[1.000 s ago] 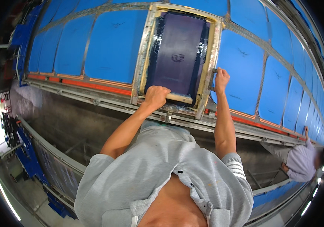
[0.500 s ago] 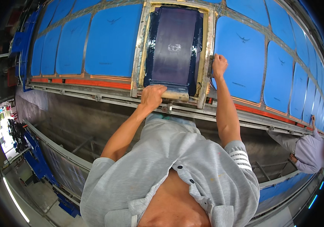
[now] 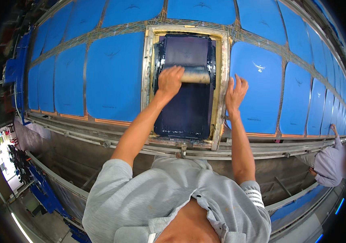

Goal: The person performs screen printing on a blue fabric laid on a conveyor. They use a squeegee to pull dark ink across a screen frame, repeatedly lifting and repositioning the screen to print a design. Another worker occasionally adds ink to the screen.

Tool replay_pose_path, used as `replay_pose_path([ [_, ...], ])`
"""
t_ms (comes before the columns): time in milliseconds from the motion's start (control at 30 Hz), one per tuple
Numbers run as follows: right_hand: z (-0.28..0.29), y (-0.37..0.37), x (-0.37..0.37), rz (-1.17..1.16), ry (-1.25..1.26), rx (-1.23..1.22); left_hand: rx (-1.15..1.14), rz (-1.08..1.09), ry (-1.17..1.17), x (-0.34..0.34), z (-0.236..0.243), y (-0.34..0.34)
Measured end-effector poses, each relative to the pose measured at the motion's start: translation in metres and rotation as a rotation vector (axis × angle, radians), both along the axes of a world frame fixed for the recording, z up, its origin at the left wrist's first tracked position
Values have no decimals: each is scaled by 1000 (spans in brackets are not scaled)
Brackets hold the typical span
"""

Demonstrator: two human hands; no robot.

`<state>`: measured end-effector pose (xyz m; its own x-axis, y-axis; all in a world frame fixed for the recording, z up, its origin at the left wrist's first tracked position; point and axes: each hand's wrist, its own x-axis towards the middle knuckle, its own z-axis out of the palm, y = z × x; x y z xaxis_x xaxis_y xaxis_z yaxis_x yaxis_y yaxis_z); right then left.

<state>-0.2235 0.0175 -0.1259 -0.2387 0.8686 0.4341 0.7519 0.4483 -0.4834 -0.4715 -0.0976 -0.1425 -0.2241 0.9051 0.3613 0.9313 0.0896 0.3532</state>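
A screen-printing frame (image 3: 224, 60) with a dark ink-covered mesh (image 3: 183, 109) lies over the blue panels in front of me. My left hand (image 3: 170, 82) is closed round a squeegee (image 3: 196, 77) with a pale rounded handle, which stands across the middle of the mesh. Thick dark ink lines both long sides of the mesh. Just beside the frame's right rail is my right hand (image 3: 237, 92), fingers apart and slightly curled, holding nothing. Under it lies a blue panel (image 3: 257, 93) with a small white winged mark; whether the hand touches the rail cannot be told.
Blue panels (image 3: 116, 77) run in rows left and right along the long table. A metal rail (image 3: 156, 150) follows its near edge, close to my body. Another person (image 3: 330, 162) in a light top stands at the far right with a hand at the table.
My left hand has pushed the squeegee from the frame's near end to the middle of the mesh. My right hand, closed at the right rail before, has opened. The view has shifted forward.
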Motion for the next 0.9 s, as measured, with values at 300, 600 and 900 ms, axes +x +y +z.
replay_pose_path([
  [300,89,157,-170,735,-383,-363,-542,-74,-1,-102,66,180],
  [600,23,145,-186,690,-625,-183,-442,-71,5,-97,44,160],
  [900,34,-53,-72,777,-488,-218,-512,-71,-132,18,52,-38],
])
